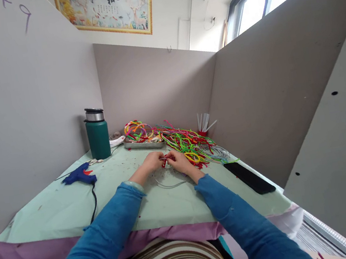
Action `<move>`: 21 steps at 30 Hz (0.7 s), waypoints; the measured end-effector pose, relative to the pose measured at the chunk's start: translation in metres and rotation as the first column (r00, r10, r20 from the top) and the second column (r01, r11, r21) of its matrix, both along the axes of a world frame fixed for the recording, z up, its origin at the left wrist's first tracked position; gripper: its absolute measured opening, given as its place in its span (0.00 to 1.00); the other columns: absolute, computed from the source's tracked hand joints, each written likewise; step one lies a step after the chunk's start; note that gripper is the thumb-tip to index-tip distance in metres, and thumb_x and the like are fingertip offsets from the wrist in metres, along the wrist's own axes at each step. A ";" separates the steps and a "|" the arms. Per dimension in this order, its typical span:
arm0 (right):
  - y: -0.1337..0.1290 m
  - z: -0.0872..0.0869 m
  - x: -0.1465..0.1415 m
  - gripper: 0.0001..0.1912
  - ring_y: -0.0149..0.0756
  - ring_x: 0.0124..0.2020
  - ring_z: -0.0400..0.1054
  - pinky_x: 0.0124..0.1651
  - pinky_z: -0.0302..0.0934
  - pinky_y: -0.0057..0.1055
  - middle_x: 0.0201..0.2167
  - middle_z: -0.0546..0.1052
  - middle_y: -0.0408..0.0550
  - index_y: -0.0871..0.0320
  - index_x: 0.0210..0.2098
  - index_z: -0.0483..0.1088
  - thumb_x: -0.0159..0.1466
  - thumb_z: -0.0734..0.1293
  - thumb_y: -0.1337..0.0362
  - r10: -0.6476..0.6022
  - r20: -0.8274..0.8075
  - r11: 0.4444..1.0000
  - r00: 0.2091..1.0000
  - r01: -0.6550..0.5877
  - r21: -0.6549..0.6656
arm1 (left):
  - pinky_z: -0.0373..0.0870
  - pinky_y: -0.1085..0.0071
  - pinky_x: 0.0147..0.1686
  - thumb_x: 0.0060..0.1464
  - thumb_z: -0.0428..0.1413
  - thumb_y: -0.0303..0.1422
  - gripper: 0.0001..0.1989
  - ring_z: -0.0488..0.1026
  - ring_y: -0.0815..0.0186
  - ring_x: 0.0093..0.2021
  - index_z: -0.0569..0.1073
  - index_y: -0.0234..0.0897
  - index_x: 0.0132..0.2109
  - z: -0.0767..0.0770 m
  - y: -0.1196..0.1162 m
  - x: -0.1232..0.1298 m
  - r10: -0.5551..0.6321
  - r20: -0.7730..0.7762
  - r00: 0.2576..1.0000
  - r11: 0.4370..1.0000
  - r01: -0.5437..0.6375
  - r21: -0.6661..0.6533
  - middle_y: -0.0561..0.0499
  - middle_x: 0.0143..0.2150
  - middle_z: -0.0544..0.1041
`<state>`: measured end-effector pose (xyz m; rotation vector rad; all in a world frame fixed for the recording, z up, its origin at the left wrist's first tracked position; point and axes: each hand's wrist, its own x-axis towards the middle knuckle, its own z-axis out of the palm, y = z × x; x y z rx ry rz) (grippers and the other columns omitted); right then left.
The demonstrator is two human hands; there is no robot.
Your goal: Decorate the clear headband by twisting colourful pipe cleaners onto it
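Observation:
My left hand (153, 161) and my right hand (179, 162) meet over the middle of the table, fingers pinched together. Between the fingertips is a small red piece (164, 163) that looks like pipe cleaner; its exact shape is partly hidden. A thin grey wire (173, 186) curves over the tabletop just below the hands; whether it joins the red piece I cannot tell. Just beyond my right hand lies a heap of bright pipe cleaners (181, 140), green, red, yellow and pink.
Behind the hands stands a metal tray (144, 145) holding colourful loops and scraps. A green bottle (98, 137) and a blue glue gun (81, 175) are on the left. On the right lies a black flat object (250, 177). White sticks (204, 120) stand in a red holder; grey partitions (158, 79) enclose the table.

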<state>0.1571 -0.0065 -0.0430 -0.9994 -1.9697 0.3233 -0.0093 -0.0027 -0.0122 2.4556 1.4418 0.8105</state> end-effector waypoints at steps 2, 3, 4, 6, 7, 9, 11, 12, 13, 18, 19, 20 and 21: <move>0.001 -0.001 0.000 0.06 0.34 0.31 0.66 0.36 0.57 0.30 0.29 0.74 0.44 0.57 0.33 0.68 0.56 0.61 0.69 0.013 0.001 1.000 1.000 -0.013 0.002 | 0.64 0.73 0.31 0.47 0.55 0.30 0.07 0.69 0.65 0.30 0.77 0.34 0.33 0.001 -0.003 0.000 0.005 -0.029 1.000 0.999 -0.004 0.043 0.48 0.28 0.75; 0.002 -0.001 0.000 0.06 0.34 0.31 0.66 0.36 0.57 0.30 0.29 0.74 0.44 0.56 0.33 0.68 0.56 0.61 0.69 0.021 0.000 1.000 1.000 -0.021 0.004 | 0.64 0.73 0.31 0.47 0.55 0.31 0.07 0.70 0.65 0.31 0.78 0.35 0.33 0.002 -0.004 0.000 0.013 -0.045 0.999 0.998 -0.011 0.057 0.47 0.29 0.76; 0.002 -0.002 0.000 0.06 0.34 0.31 0.66 0.36 0.57 0.30 0.30 0.74 0.44 0.56 0.33 0.68 0.56 0.61 0.68 0.030 -0.002 1.000 1.000 -0.030 0.005 | 0.64 0.73 0.32 0.48 0.55 0.32 0.08 0.70 0.64 0.31 0.78 0.35 0.34 0.002 -0.005 -0.001 0.025 -0.059 0.998 0.997 -0.021 0.068 0.47 0.29 0.76; 0.004 -0.003 0.001 0.06 0.34 0.31 0.65 0.37 0.57 0.30 0.29 0.74 0.44 0.56 0.32 0.68 0.57 0.60 0.68 0.046 -0.011 0.999 0.999 -0.046 0.004 | 0.63 0.73 0.32 0.49 0.55 0.33 0.08 0.71 0.63 0.32 0.78 0.37 0.35 0.002 -0.007 -0.001 0.047 -0.078 0.996 0.996 -0.040 0.085 0.47 0.30 0.77; 0.005 -0.003 0.001 0.06 0.33 0.31 0.65 0.37 0.57 0.30 0.29 0.73 0.44 0.56 0.32 0.68 0.57 0.60 0.68 0.054 -0.017 0.999 0.998 -0.054 0.003 | 0.63 0.73 0.32 0.49 0.55 0.34 0.08 0.71 0.63 0.32 0.78 0.37 0.35 0.002 -0.007 -0.001 0.052 -0.081 0.995 0.994 -0.044 0.095 0.48 0.30 0.77; 0.006 -0.003 0.002 0.06 0.33 0.31 0.65 0.36 0.58 0.30 0.29 0.73 0.43 0.56 0.32 0.68 0.57 0.60 0.67 0.067 -0.033 0.998 0.997 -0.067 -0.005 | 0.62 0.74 0.32 0.50 0.55 0.35 0.09 0.71 0.64 0.32 0.78 0.38 0.35 0.001 -0.006 -0.002 0.049 -0.075 0.996 0.993 -0.040 0.107 0.49 0.30 0.77; 0.008 -0.003 0.004 0.06 0.33 0.31 0.65 0.36 0.58 0.30 0.29 0.73 0.43 0.56 0.33 0.68 0.57 0.60 0.67 0.078 -0.053 0.997 0.996 -0.079 -0.018 | 0.62 0.75 0.31 0.50 0.55 0.35 0.09 0.70 0.66 0.31 0.78 0.38 0.36 0.001 -0.004 -0.002 0.030 -0.057 0.998 0.996 -0.025 0.091 0.50 0.29 0.77; 0.009 -0.003 0.005 0.06 0.33 0.31 0.65 0.37 0.58 0.30 0.29 0.73 0.43 0.56 0.33 0.68 0.57 0.60 0.66 0.082 -0.064 0.996 0.995 -0.084 -0.024 | 0.61 0.75 0.30 0.50 0.55 0.35 0.10 0.70 0.67 0.30 0.78 0.38 0.36 0.000 -0.002 -0.003 0.017 -0.044 0.999 0.997 -0.014 0.072 0.51 0.28 0.77; 0.009 -0.003 0.005 0.06 0.33 0.31 0.65 0.37 0.58 0.30 0.29 0.73 0.43 0.56 0.33 0.68 0.57 0.60 0.66 0.085 -0.073 0.996 0.994 -0.087 -0.027 | 0.61 0.76 0.29 0.51 0.54 0.36 0.10 0.70 0.67 0.29 0.78 0.37 0.36 0.000 -0.001 -0.003 0.001 -0.031 1.000 0.999 0.000 0.048 0.51 0.27 0.77; 0.007 -0.001 0.007 0.05 0.33 0.30 0.65 0.35 0.58 0.29 0.28 0.72 0.43 0.56 0.32 0.67 0.57 0.60 0.65 0.091 -0.076 0.995 0.993 -0.094 -0.026 | 0.58 0.76 0.27 0.53 0.53 0.40 0.14 0.66 0.70 0.23 0.78 0.36 0.30 0.001 0.001 -0.003 -0.049 0.041 0.998 0.998 0.050 -0.024 0.53 0.22 0.75; 0.006 -0.001 0.007 0.05 0.33 0.29 0.64 0.35 0.57 0.29 0.27 0.72 0.42 0.56 0.32 0.67 0.58 0.60 0.65 0.093 -0.068 0.995 0.993 -0.095 -0.030 | 0.57 0.76 0.26 0.53 0.53 0.41 0.16 0.65 0.71 0.22 0.78 0.35 0.28 0.002 0.000 -0.003 -0.040 0.059 0.997 0.998 0.043 -0.039 0.53 0.21 0.74; 0.005 -0.001 0.006 0.05 0.33 0.28 0.64 0.34 0.57 0.28 0.26 0.71 0.42 0.56 0.31 0.67 0.58 0.60 0.65 0.091 -0.059 0.995 0.994 -0.093 -0.031 | 0.57 0.76 0.25 0.53 0.53 0.43 0.18 0.63 0.71 0.21 0.77 0.35 0.26 0.003 -0.001 -0.003 -0.026 0.079 0.997 0.998 0.031 -0.060 0.53 0.20 0.73; 0.004 -0.001 0.006 0.05 0.32 0.28 0.63 0.33 0.56 0.28 0.25 0.71 0.42 0.56 0.31 0.67 0.58 0.59 0.66 0.089 -0.050 0.995 0.995 -0.091 -0.030 | 0.56 0.76 0.23 0.53 0.53 0.44 0.19 0.62 0.72 0.20 0.76 0.34 0.25 0.004 -0.002 -0.003 -0.008 0.096 0.995 0.996 0.017 -0.086 0.53 0.19 0.72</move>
